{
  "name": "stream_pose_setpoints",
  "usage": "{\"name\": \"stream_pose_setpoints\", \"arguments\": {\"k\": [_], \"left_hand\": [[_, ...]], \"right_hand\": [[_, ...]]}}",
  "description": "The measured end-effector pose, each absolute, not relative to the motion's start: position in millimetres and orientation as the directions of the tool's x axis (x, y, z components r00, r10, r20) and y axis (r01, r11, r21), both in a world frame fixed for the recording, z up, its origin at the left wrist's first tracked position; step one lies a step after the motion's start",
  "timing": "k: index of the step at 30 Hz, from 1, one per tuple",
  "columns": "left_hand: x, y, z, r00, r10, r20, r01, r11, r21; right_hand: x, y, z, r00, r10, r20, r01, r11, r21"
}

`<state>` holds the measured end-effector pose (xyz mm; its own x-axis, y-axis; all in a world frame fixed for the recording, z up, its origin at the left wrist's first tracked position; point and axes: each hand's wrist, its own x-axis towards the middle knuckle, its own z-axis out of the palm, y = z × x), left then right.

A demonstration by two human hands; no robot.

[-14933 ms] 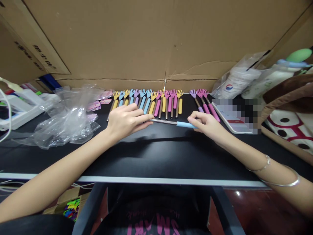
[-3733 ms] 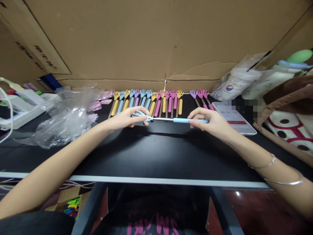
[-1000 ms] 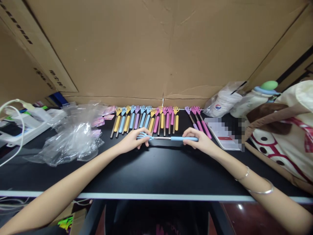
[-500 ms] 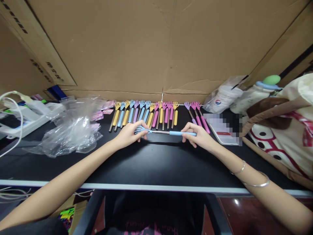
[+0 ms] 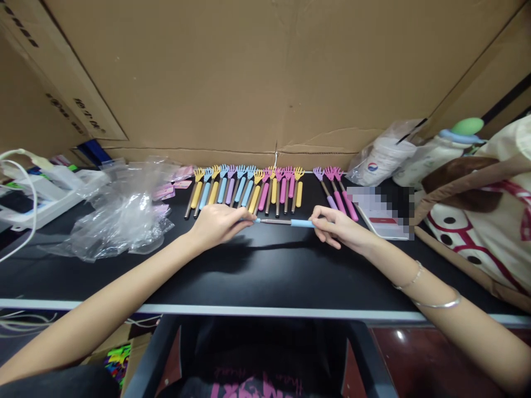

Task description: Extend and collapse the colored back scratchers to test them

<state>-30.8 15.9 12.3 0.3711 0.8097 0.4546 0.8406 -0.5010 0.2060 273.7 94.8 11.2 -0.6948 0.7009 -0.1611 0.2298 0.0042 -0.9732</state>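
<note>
I hold a blue telescopic back scratcher (image 5: 286,222) level just above the black table (image 5: 265,276). My left hand (image 5: 218,224) is closed over its claw end, which is hidden under my fingers. My right hand (image 5: 338,228) pinches the blue handle end. Behind them lies a row of several back scratchers (image 5: 249,188) in yellow, blue, purple and pink, claws pointing to the cardboard wall. A smaller group of purple and pink scratchers (image 5: 338,190) lies to the right of that row.
Crumpled clear plastic bags (image 5: 120,213) lie at the left, with a white power strip and cable (image 5: 29,193) beyond. A phone (image 5: 381,215), a bagged cup (image 5: 379,157) and a cream bag (image 5: 481,210) crowd the right. Cardboard (image 5: 265,77) walls the back.
My left hand has slid over the blue claw, which showed half a second ago. The scratcher looks shorter between my hands. The camera has tilted slightly.
</note>
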Motion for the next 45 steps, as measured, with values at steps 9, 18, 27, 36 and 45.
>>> {"name": "stream_pose_setpoints", "arguments": {"k": [9,18,27,36,45], "left_hand": [[-18.2,15.8,19.2,0.186,0.891,0.413,0.799,-0.382,0.464],[-17.8,30.1,52.4,0.309,0.950,0.036,0.476,-0.188,0.859],[-28.2,42.8,37.8,0.339,0.930,-0.140,0.406,-0.011,0.914],[-23.5,37.6,25.3,0.279,0.960,-0.017,0.400,-0.100,0.911],[-26.2,35.9,26.4,0.239,0.971,-0.006,0.419,-0.098,0.903]], "right_hand": [[271.7,92.2,16.0,-0.632,0.757,-0.162,0.243,-0.005,-0.970],[269.9,86.6,27.7,-0.520,0.851,0.068,0.327,0.272,-0.905],[271.2,79.8,28.4,-0.605,0.747,0.274,0.384,0.576,-0.722],[273.0,84.5,29.8,-0.541,0.637,0.549,0.520,0.766,-0.378],[270.2,89.9,22.2,-0.653,0.358,0.667,0.564,0.818,0.113]]}}
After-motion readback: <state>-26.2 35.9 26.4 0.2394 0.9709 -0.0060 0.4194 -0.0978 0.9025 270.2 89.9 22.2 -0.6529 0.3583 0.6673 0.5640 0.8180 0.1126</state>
